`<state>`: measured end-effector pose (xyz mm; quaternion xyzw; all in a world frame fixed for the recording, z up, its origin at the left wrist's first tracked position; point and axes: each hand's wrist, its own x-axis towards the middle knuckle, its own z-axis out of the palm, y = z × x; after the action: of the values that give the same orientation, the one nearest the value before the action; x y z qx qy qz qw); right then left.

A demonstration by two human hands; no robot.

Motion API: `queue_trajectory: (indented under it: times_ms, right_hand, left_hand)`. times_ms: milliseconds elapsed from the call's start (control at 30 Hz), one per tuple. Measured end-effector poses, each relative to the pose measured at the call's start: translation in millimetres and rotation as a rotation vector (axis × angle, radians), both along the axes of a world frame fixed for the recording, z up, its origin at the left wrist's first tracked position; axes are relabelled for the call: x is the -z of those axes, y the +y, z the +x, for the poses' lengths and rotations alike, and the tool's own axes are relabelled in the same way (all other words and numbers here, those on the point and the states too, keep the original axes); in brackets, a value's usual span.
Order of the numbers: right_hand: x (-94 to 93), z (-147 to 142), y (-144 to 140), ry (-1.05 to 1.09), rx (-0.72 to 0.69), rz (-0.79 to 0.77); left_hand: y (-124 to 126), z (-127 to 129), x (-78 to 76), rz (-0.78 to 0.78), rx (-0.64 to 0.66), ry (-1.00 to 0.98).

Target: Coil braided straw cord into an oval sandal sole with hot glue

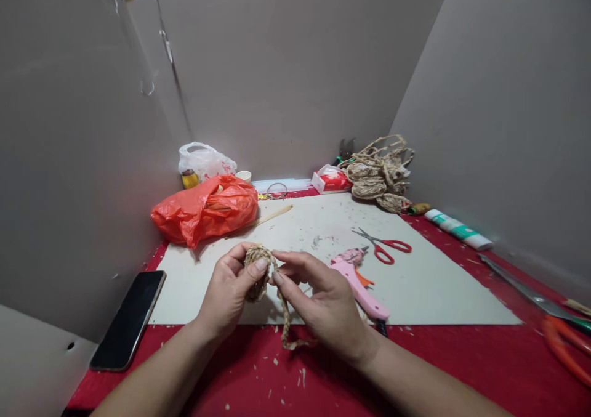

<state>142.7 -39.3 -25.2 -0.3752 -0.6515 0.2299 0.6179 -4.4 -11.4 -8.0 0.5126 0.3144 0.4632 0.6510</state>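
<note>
Between my hands is a small coil of braided straw cord (pixel 257 255), raised over the front of the white board. My left hand (pixel 231 284) grips the coil, thumb pressed on its near face. My right hand (pixel 323 300) pinches the braided cord (pixel 285 318) where it leaves the coil, thumb and index finger together. The cord's loose end hangs down and curls to the right below my right hand. Just beyond my right hand lies a pink glue gun (pixel 362 291) with a wrapped nozzle end. Farther back are small scissors (pixel 383 244) with red handles.
A white board (pixel 443 281) covers the red tabletop (pixel 258 380). An orange plastic bag (pixel 207 210) and a phone (pixel 129 321) are at left. Bundled braided cord (pixel 373 180) sits back right; large shears (pixel 549 312) lie at the right edge. Grey panels (pixel 295 78) enclose the table.
</note>
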Motion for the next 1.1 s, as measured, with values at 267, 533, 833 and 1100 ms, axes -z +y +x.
queue_trajectory:
  times_ms: [267,533,833,1100]
  right_hand:
    - [8.9,-2.2,2.5,-0.087,0.083,0.158]
    - [12.4,-0.9,0.4,-0.169,0.120,0.176]
    - [11.9,-2.0,0.5,-0.203,-0.091,-0.080]
    - [-37.1,69.4,4.8,-0.647,0.310,-0.259]
  left_hand:
    - [-1.3,2.8,2.8,-0.026,-0.045,-0.036]
    - [-0.6,4.3,3.8,-0.057,-0.034,-0.098]
    - [11.5,-2.3,0.4,-0.027,-0.116,-0.087]
    - [50.9,-27.9,-1.6,0.200,-0.593,-0.147]
